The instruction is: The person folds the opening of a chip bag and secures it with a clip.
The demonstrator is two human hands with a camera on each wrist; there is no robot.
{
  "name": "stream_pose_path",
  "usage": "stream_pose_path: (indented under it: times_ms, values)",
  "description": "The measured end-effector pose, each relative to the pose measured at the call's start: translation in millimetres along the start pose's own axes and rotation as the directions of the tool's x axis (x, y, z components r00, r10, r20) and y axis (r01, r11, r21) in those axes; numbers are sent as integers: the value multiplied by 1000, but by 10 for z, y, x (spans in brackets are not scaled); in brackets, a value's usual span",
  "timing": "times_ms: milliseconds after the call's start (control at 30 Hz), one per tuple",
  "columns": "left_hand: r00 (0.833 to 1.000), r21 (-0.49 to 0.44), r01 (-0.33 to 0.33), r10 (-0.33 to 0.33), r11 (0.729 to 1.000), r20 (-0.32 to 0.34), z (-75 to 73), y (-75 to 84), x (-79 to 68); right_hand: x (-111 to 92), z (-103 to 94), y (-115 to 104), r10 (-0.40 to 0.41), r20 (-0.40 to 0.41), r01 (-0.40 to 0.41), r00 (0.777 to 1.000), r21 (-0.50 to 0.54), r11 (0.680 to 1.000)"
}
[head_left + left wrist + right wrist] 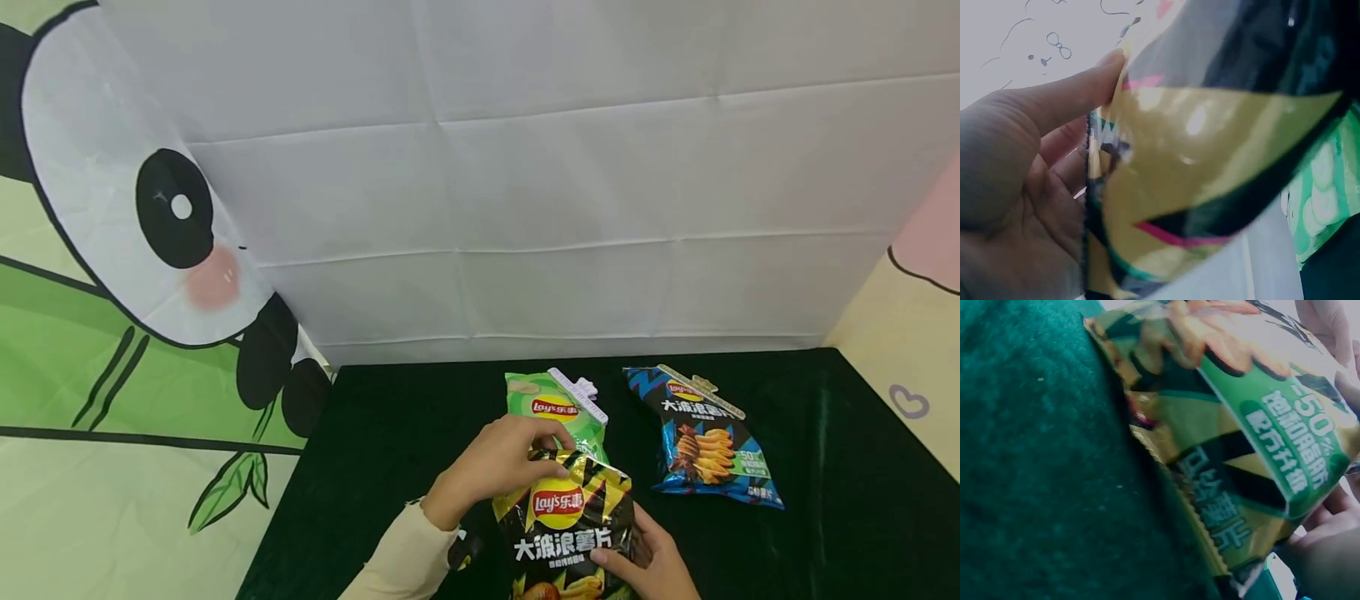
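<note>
A black and yellow Lay's chip bag (558,546) stands in front of me at the lower middle of the head view. My left hand (498,462) pinches its top edge, thumb on the printed front and fingers behind, as the left wrist view also shows. The right hand (656,558) grips the bag's right side, its thumb pressing the front. In the right wrist view the bag's crimped bottom edge (1172,472) lies close over the dark green cloth. No clip shows on this bag.
Behind the held bag lies a green Lay's bag (525,398) with a pale lilac clip (577,396) across its top. To the right is a blue and black chip bag (712,450) with a beige clip (701,390). A dark green cloth (405,442) covers the table.
</note>
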State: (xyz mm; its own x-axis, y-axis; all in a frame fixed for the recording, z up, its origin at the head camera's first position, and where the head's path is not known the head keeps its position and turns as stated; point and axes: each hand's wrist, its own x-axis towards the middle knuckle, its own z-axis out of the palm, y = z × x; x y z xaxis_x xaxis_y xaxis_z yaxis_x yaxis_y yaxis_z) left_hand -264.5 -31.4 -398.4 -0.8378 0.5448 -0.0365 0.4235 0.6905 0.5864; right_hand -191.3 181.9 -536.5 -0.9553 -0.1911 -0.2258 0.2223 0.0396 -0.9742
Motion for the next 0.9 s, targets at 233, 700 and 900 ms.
stream_pose_path:
  times_ms: [233, 700, 900]
  values:
    - [1000, -1, -12, 12, 1000, -19, 18, 34, -26, 17, 14, -84, 2, -278, 12, 961, 47, 999]
    - [997, 26, -38, 40, 999, -69, 65, 12, -69, 30, -85, -242, -142, -338, 188, 930, 107, 976]
    - [993, 42, -47, 51, 998, -107, 54, 14, -82, 14, -125, -233, -168, -331, 212, 929, 102, 972]
